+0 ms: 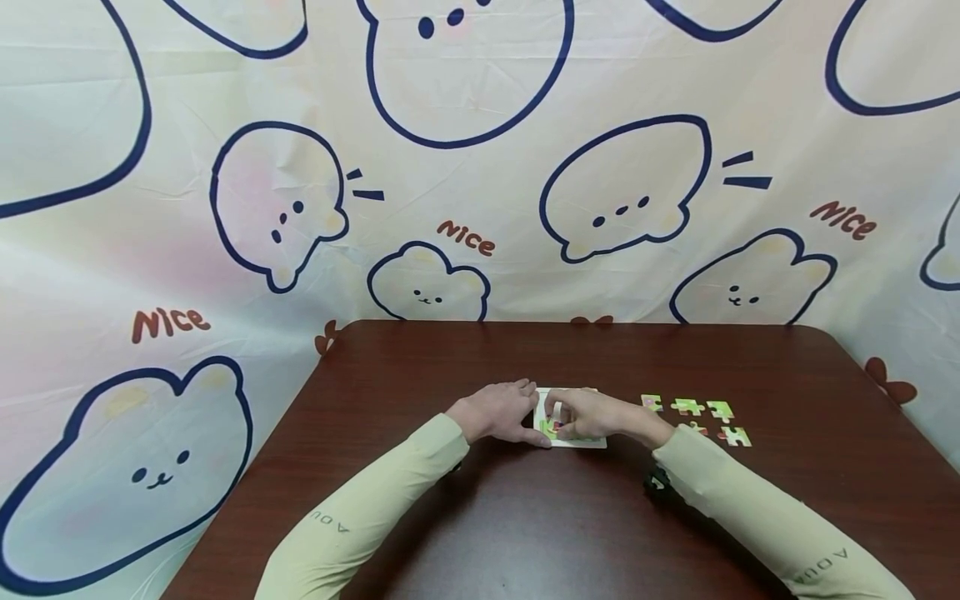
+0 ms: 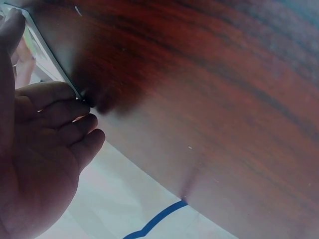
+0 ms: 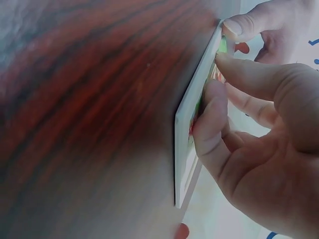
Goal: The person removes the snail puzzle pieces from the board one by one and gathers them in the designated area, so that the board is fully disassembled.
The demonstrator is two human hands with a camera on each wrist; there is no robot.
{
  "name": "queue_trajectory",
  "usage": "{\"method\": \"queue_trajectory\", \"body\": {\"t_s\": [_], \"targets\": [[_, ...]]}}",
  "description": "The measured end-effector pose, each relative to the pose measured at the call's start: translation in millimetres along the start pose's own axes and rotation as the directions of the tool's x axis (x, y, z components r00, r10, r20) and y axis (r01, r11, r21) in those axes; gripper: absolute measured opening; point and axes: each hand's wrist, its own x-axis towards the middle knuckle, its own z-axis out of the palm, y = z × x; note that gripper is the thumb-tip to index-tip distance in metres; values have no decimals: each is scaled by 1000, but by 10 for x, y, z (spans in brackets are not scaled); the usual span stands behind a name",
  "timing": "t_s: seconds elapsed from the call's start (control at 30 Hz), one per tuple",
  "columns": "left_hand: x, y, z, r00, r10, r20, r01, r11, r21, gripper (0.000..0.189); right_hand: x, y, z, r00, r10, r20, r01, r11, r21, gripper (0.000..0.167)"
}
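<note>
A small white-rimmed puzzle tray [image 1: 585,443] lies flat on the table, with green and red puzzle parts [image 1: 549,428] inside it. My left hand [image 1: 498,412] rests along its left side, thumb on the near corner and fingers stretched toward the far one. From the right, my right hand [image 1: 596,412] reaches over the tray. Its thumb and bent fingers [image 3: 212,117] come together at a puzzle piece low inside the rim, mostly hidden by them. In the left wrist view, the fingertips [image 2: 82,107] of the left hand are at the tray's edge.
Several loose puzzle pieces [image 1: 687,407] lie in two rows right of the tray, some partly behind the right wrist. The brown wooden table [image 1: 420,367] ends at a cloth backdrop [image 1: 517,292] with bear drawings. A dark wrist device [image 1: 657,483] hangs under the right sleeve.
</note>
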Motion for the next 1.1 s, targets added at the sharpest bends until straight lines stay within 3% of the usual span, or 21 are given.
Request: {"method": "queue_trajectory", "body": {"t_s": [0.27, 0.67, 1.1], "targets": [[-7, -2, -6, 1000, 0, -3, 0, 1000, -17, 92, 4, 21, 6, 999, -3, -39, 3, 1000, -6, 13], [10, -13, 12, 1000, 4, -1, -4, 1000, 5, 92, 1, 10, -13, 999, -19, -43, 23, 995, 95, 12], [4, -16, -1, 1000, 2, 13, -2, 1000, 5, 93, -31, 19, -49, 1000, 11, -21, -6, 974, 225, 11]]}}
